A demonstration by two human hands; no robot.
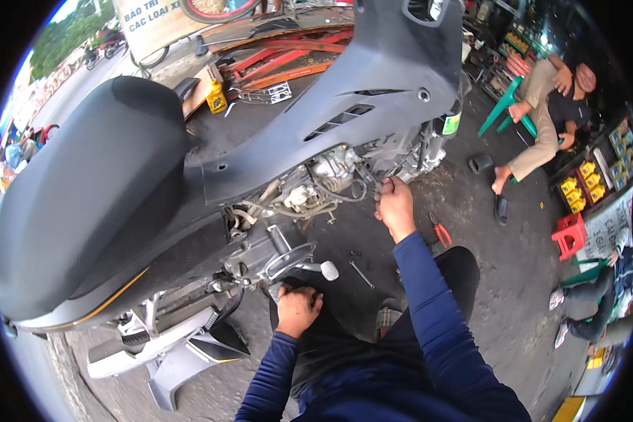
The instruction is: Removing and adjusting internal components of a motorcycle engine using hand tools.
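A dark grey step-through motorbike fills the left and middle, its engine, hoses and cables exposed below the body panel. My right hand is raised at the engine's right part, fingers closed on a small dark part there that I cannot make out. My left hand rests on my left thigh below a metal pedal, fingers curled; what they hold, if anything, is hidden. Red-handled pliers and a spanner lie on the ground between my arms and the bike.
Loose panels lie lower left. A person sits on a green chair at upper right, another at far right, near a red stool and shelves of bottles. Red metal frames and a yellow bottle lie behind the bike.
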